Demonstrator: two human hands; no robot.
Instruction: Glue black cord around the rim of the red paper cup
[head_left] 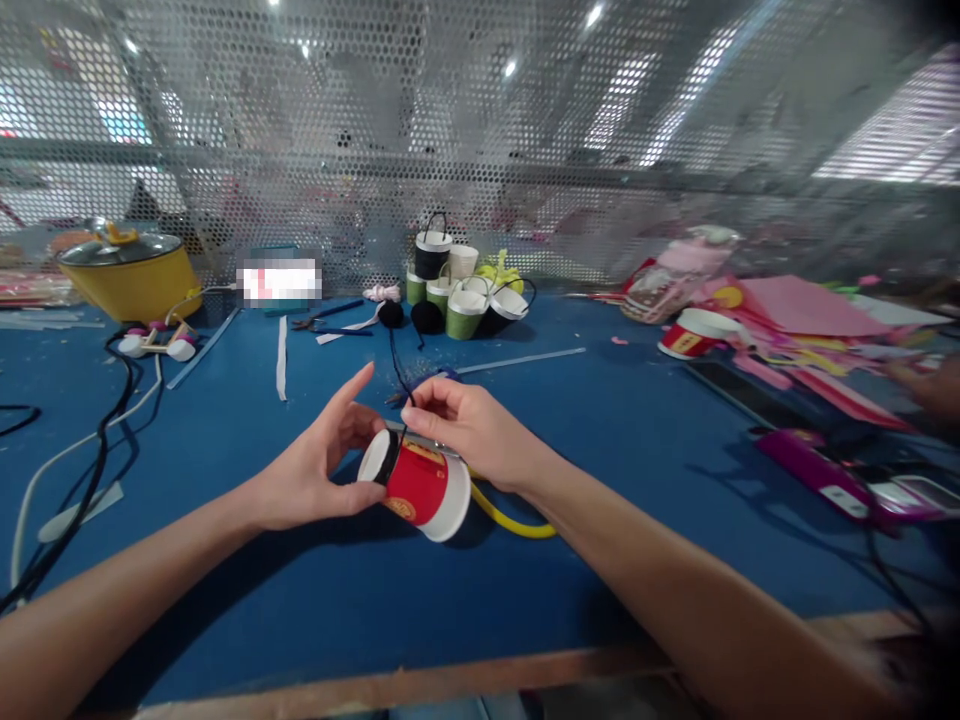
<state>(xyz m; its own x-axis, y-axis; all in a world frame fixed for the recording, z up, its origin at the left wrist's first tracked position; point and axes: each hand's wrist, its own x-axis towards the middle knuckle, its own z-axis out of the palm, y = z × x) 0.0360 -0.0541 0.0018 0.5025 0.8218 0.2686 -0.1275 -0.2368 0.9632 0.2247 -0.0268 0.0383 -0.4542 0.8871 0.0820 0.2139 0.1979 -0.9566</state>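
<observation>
A red and white paper cup lies tilted on its side just above the blue table, with black yarn wound round its left end. My left hand grips that end, thumb below and index finger stretched upward. Over the cup, my right hand pinches the black strand between thumb and fingertips. The strand runs up to a black yarn ball, beside a second black ball. Behind the cup a yellow loop shows in part; its kind is hidden.
Several small covered cups stand at the back by the perforated metal screen. Pliers lie left of them. A yellow pot and cables stand left. Another red cup, pink sheets and another person's hand are right.
</observation>
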